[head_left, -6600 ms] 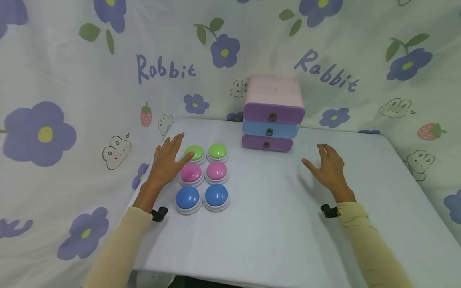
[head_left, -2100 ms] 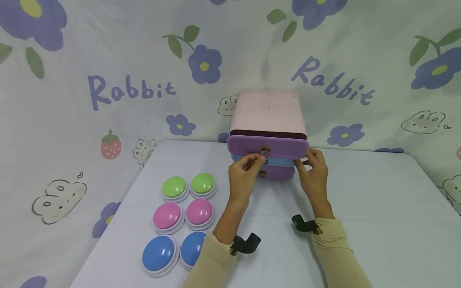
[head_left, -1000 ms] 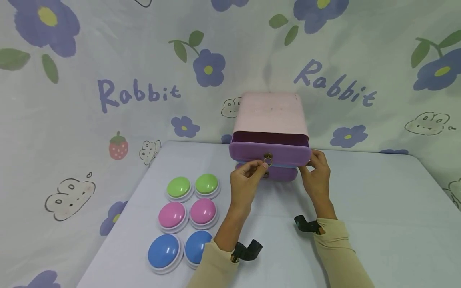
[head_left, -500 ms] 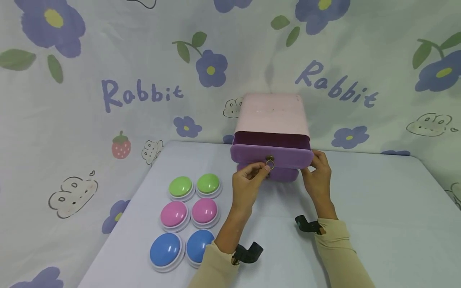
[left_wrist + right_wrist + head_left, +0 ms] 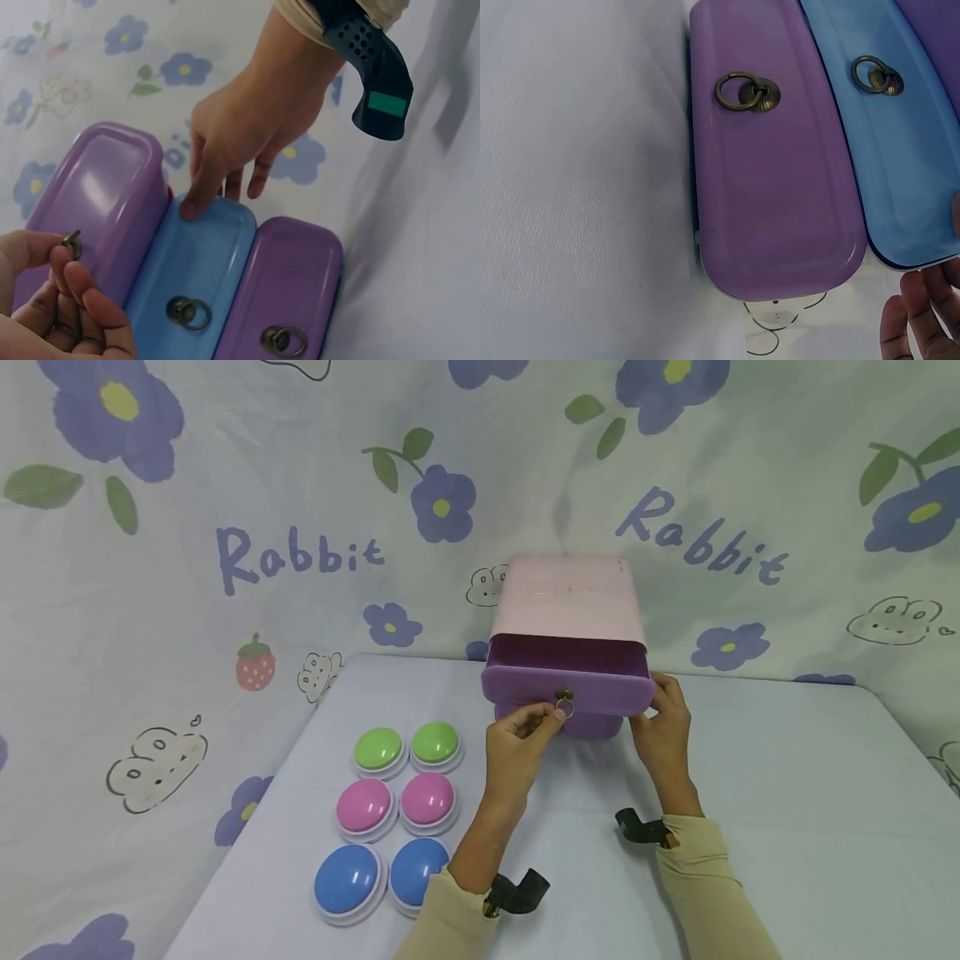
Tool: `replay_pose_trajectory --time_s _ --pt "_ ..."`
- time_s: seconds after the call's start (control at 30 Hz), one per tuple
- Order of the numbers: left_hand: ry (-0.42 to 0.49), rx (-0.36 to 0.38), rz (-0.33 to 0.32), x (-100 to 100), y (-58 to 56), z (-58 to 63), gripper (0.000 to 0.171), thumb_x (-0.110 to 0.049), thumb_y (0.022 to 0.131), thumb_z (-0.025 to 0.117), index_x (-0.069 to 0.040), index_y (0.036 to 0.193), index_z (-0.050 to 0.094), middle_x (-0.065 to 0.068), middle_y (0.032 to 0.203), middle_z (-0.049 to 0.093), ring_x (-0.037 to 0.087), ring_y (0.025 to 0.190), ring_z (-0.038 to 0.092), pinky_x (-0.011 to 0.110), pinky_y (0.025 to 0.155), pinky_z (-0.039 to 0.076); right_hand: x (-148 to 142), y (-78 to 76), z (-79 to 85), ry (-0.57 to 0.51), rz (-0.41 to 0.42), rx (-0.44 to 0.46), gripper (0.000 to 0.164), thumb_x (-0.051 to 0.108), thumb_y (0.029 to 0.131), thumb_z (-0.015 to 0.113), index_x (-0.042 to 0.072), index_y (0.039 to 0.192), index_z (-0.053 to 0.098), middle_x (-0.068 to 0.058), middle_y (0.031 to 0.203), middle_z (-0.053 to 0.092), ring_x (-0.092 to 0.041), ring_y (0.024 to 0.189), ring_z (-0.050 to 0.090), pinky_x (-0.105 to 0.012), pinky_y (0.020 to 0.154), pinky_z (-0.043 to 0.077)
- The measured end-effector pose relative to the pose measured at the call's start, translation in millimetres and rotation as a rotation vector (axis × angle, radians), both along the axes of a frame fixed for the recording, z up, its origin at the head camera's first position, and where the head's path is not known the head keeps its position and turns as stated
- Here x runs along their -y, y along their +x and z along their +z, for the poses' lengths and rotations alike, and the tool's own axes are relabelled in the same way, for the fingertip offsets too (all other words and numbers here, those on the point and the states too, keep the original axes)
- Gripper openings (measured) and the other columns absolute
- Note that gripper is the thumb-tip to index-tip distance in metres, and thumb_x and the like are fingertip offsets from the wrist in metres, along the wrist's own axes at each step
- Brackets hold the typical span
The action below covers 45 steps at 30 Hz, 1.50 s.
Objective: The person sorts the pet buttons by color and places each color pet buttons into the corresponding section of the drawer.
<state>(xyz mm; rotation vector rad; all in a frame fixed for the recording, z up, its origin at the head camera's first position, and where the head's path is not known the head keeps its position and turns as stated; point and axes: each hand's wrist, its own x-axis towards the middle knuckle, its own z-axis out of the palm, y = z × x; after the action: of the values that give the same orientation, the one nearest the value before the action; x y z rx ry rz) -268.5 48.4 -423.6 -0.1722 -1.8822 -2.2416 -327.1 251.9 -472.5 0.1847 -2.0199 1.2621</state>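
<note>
A small cabinet with a pale pink top (image 5: pixel 570 597) stands at the back of the table. Its purple top drawer (image 5: pixel 517 683) is pulled out, and the part of its inside that shows looks bare. My left hand (image 5: pixel 512 760) pinches that drawer's brass ring pull (image 5: pixel 564 695) between thumb and forefinger. At the cabinet's right side, my right hand (image 5: pixel 663 739) holds the edge. In the left wrist view its thumb presses the blue middle drawer (image 5: pixel 206 259), with the fingers behind the edge. The purple bottom drawer (image 5: pixel 780 195) is shut.
Several domed buttons in white bases stand in pairs left of my left arm: green (image 5: pixel 377 747), pink (image 5: pixel 363 804) and blue (image 5: pixel 345 878). My left sleeve (image 5: pixel 453 918) overlaps one blue button. A printed cloth (image 5: pixel 315 460) hangs right behind the cabinet.
Both hands came from apart over the table to the cabinet. My left hand took the ring and drew the top drawer out toward me, slightly further over the last second. The buttons stayed put.
</note>
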Motion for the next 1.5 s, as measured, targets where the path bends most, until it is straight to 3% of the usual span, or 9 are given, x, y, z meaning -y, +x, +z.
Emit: replay_pose_trajectory --time_s 0.57,0.83,1.13,1.5 --pt "-0.003 0.002 -0.004 1.2 5.1 -0.2 0.021 -0.017 0.088 0.078 0.002 0.095 0.074 0.005 0.084 0.07 0.013 0.076 0.064 0.025 0.073 0.054 0.4 -2.1 -1.5 0.017 0.003 -0.021 0.026 -0.005 0.09 0.07 -0.006 0.115 0.071 -0.018 0.115 0.059 -0.028 0.094 0.062 -0.017 0.083 0.044" --pt "-0.013 0.006 0.0 1.2 6.0 0.0 0.02 -0.016 0.088 0.077 0.002 0.095 0.075 0.004 0.084 0.07 0.013 0.076 0.064 0.027 0.072 0.053 -0.4 -1.1 -2.3 0.018 0.006 -0.006 0.027 -0.003 0.091 0.07 -0.005 0.118 0.07 -0.018 0.116 0.059 -0.022 0.095 0.059 -0.018 0.083 0.043" --pt "0.005 0.001 -0.006 1.7 8.5 1.8 0.019 -0.015 0.089 0.077 0.003 0.094 0.075 0.004 0.084 0.069 0.013 0.076 0.063 0.024 0.072 0.053 -0.4 0.9 0.4 0.044 -0.014 -0.004 0.028 -0.004 0.09 0.07 -0.005 0.119 0.07 -0.02 0.117 0.059 -0.029 0.1 0.06 -0.016 0.083 0.041" --pt "0.03 0.026 -0.019 2.0 11.4 0.1 0.021 -0.015 0.088 0.077 0.004 0.096 0.074 0.005 0.086 0.07 0.013 0.078 0.064 0.026 0.075 0.054 0.4 0.3 -1.8 0.051 -0.012 -0.022 0.027 -0.009 0.089 0.068 -0.007 0.116 0.07 -0.021 0.115 0.059 -0.023 0.101 0.057 -0.017 0.079 0.041"
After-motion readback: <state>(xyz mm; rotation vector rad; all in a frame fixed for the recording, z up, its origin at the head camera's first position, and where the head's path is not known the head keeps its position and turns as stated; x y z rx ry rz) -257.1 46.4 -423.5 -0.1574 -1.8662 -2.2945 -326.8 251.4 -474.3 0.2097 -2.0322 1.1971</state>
